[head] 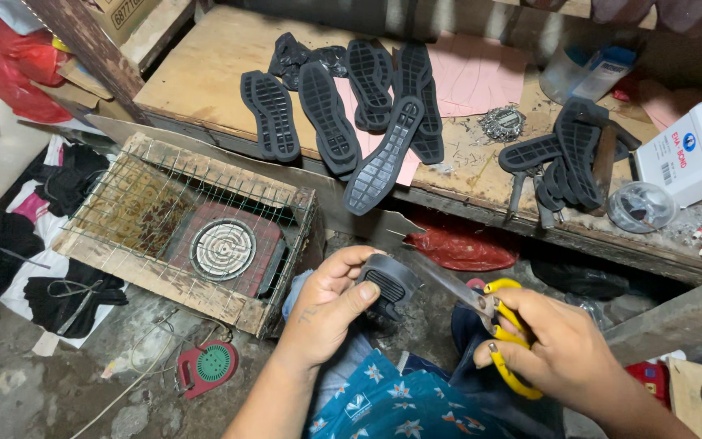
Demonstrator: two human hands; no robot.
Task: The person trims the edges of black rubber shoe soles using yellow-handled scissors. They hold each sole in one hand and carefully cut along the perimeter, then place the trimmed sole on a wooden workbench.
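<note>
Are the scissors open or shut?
Open: the scissors in the right hand show blades spread against the sole held by the left hand.

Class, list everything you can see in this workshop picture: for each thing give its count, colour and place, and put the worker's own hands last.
Row of shoe soles: about six, black, on the wooden bench's left part.
Pile of shoe soles: several, black, bench's right part.
Pink sheet: one, under and behind the row.
Box: one, white, bench's far right.
Wire-covered wooden crate: one, on the floor, with a round coil heater inside.
Round gadget: one, red and green, on the floor.
Held sole piece: one, black, in the left hand.
Scissors: one pair, yellow handles, in the right hand.
Left hand: grips the sole piece.
Right hand: grips the scissors.
</note>
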